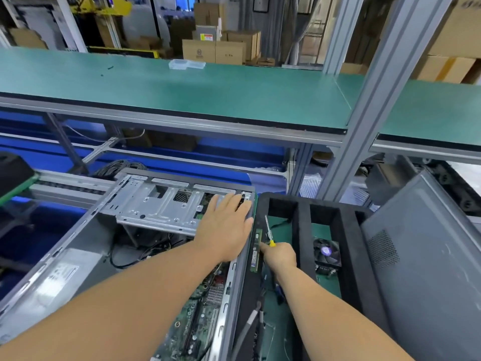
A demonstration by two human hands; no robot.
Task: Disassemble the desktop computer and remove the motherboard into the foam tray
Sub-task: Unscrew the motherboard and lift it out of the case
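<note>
Beside the foam tray [303, 230] lies the opened computer case [78, 256], its motherboard [200, 316] still seated inside, long axis running toward the person. Left hand [226, 227] rests flat, fingers straight, on the case's far corner, nearer the board; right hand [279, 255], on the tray side, grips a screwdriver [269, 231].

Electronics assembly or teardown workshop, factory floor. Long green-matted workbench [182, 89] on aluminium-profile frame [385, 82]. Stacked cardboard cartons [221, 48] behind far edge. Opened computer case [145, 204] and black foam tray [302, 230] at near station.
</note>
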